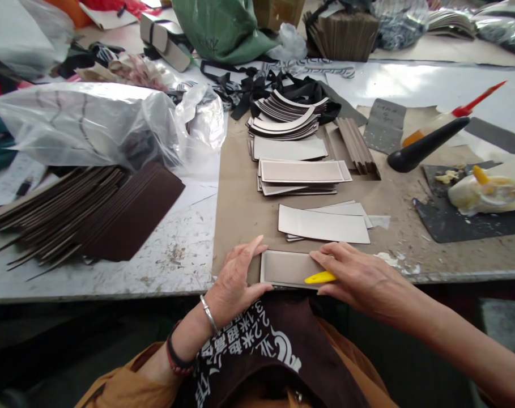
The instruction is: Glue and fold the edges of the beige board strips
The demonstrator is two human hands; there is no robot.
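Note:
A grey rectangular card piece (pixel 289 267) lies at the table's near edge. My left hand (pixel 235 277) grips its left end, fingers on top and thumb along the near edge. My right hand (pixel 359 279) rests on its right end and is closed on a small yellow tool (pixel 320 277), whose tip points left across the piece. Just beyond lies a small pile of similar grey pieces (pixel 324 222), and farther back a taller stack (pixel 302 173).
A fanned pile of dark brown boards (pixel 91 212) lies at the left beside a clear plastic bag (pixel 91 122). Curved strips (pixel 286 116) are stacked at the back. A glue bottle with a red nozzle (pixel 452 116), a black handle (pixel 427 144) and a glue-smeared pad (pixel 473 212) lie at the right.

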